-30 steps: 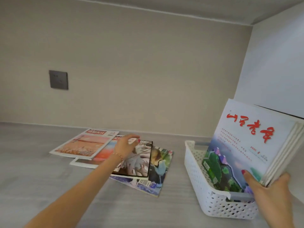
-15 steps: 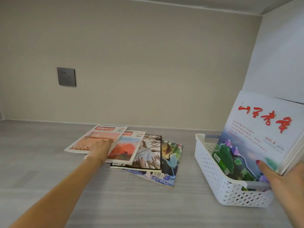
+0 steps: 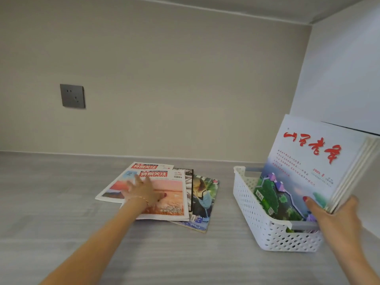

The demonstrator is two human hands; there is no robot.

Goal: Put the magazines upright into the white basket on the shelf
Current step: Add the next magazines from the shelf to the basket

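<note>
A white perforated basket [image 3: 265, 229] stands on the grey shelf at the right. Several magazines stand upright in it, tilted right; the front one [image 3: 304, 167] has a white cover with red characters. My right hand [image 3: 333, 219] grips their lower right edge, thumb on the front cover. Left of the basket lie several loose magazines in an overlapping pile. The top one [image 3: 170, 196] has a red title and an orange picture. My left hand [image 3: 144, 192] lies flat on it, fingers spread. Below it show a second red-title magazine [image 3: 111, 190], a black-edged one [image 3: 189, 182] and a blue one [image 3: 203, 200].
The grey wood-grain shelf [image 3: 51, 202] runs back to a beige wall. A grey wall socket [image 3: 72, 96] sits on that wall at the left. A white side panel [image 3: 339, 83] closes the shelf behind the basket on the right.
My left hand has slid the red-title, orange-picture magazine rightward on top of the pile, so the loose magazines now overlap more closely. My right hand still holds the upright magazines in the basket.
</note>
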